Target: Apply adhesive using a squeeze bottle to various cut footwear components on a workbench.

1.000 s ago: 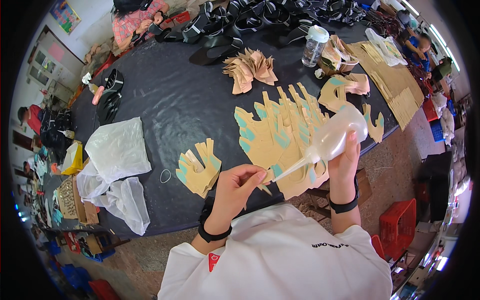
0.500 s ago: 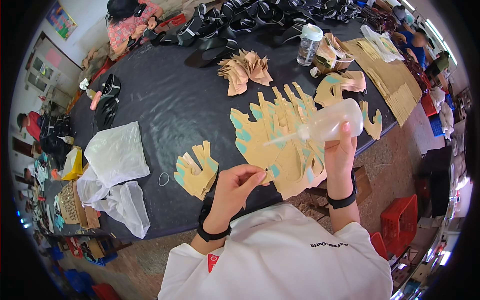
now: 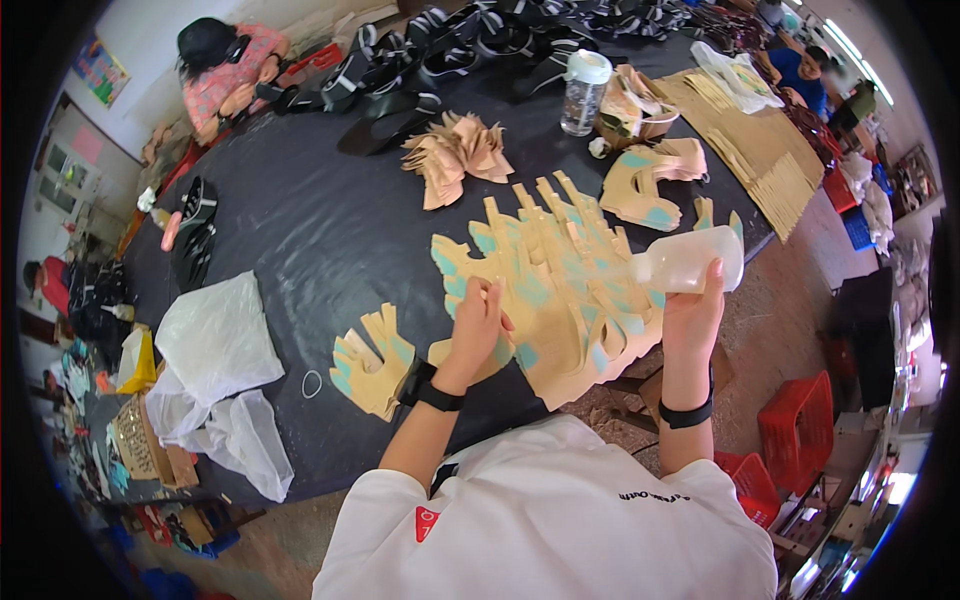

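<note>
My right hand (image 3: 694, 318) grips a translucent squeeze bottle (image 3: 688, 262), held level with its nozzle pointing left over a fanned row of tan cut-out pieces (image 3: 560, 290) marked with teal patches. My left hand (image 3: 478, 330) presses down on the near left end of that row, fingers flat on a piece. A smaller stack of the same tan pieces (image 3: 370, 350) lies to the left of my left wrist. All of it rests on a black table (image 3: 300, 230).
White plastic bags (image 3: 215, 345) and a rubber band (image 3: 312, 384) lie at the left. Further back are a pile of folded tan pieces (image 3: 455, 155), a clear jar (image 3: 583, 93), more tan stacks (image 3: 650, 185) and black straps (image 3: 420, 60). A person (image 3: 225, 70) sits at the far side. A red crate (image 3: 800, 440) stands on the floor.
The bottle has swung from nozzle-down to level and moved right. My left hand has moved from pinching at the near edge up onto the row of pieces.
</note>
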Demonstrator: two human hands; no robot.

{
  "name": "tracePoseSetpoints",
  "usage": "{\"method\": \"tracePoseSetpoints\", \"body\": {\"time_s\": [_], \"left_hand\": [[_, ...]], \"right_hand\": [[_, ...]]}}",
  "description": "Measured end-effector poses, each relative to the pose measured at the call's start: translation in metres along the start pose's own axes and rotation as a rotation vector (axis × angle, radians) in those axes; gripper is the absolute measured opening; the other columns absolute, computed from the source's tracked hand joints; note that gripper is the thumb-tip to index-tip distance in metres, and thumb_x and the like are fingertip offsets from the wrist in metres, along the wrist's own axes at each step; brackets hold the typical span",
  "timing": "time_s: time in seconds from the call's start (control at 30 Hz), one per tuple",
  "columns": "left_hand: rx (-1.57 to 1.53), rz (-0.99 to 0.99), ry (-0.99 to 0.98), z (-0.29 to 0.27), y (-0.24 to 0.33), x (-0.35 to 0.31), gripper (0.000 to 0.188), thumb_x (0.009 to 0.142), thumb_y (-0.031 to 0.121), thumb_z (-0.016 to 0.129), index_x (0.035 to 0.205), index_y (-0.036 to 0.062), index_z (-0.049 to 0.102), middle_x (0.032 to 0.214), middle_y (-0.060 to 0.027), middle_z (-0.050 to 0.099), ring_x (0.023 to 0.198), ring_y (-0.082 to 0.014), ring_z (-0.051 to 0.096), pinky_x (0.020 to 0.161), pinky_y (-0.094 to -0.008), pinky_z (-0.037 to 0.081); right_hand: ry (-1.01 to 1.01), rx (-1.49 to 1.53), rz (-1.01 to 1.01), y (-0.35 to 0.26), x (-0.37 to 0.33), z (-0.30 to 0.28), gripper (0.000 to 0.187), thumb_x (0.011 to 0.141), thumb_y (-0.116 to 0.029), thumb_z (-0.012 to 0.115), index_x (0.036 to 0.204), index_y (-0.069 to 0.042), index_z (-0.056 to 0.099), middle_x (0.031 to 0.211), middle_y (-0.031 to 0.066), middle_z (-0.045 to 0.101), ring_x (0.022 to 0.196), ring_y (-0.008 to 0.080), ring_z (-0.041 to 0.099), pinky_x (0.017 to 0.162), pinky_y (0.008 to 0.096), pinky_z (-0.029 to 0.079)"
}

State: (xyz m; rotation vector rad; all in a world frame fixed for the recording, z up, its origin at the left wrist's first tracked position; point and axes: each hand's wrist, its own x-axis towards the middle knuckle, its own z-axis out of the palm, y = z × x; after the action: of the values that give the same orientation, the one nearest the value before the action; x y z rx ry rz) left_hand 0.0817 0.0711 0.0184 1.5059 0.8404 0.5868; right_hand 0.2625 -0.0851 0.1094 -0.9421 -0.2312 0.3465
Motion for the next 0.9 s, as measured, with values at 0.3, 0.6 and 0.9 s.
{"method": "tracePoseSetpoints", "body": {"time_s": [0.3,0.6,0.9], "left_hand": [[0.133,-0.013,0.107,0.058,-0.053,0.048,0.022,0.094,0.024,0.037,0.088,0.0035,0.037,0.048,-0.0081,0.048,0.038,-0.0175,0.05,0.038,-0.0293,0.038],[0.324,0.076,0.492,-0.048,0.04,0.063,0.025,0.093,0.027,0.041,0.084,0.0034,0.04,0.052,-0.0084,0.048,0.042,-0.0179,0.05,0.043,-0.0316,0.038],[0.246,-0.029,0.251,-0.019,-0.019,0.053,0.025,0.093,0.025,0.04,0.085,0.001,0.04,0.056,-0.0078,0.05,0.045,-0.0162,0.054,0.043,-0.0296,0.04]], "right_hand": [[0.077,-0.033,-0.026,-0.02,-0.003,-0.036,0.048,0.087,-0.033,0.051,0.123,-0.004,0.038,0.117,0.0086,0.049,0.11,0.022,0.047,0.092,0.0377,0.039],[0.077,-0.006,0.016,-0.013,0.008,-0.032,0.048,0.086,-0.034,0.054,0.12,-0.004,0.039,0.113,0.0073,0.051,0.106,0.0199,0.049,0.089,0.0355,0.04],[0.031,-0.004,0.067,0.001,0.01,-0.023,0.049,0.086,-0.036,0.052,0.123,-0.007,0.038,0.113,0.0072,0.051,0.107,0.021,0.049,0.091,0.0373,0.04]]}}
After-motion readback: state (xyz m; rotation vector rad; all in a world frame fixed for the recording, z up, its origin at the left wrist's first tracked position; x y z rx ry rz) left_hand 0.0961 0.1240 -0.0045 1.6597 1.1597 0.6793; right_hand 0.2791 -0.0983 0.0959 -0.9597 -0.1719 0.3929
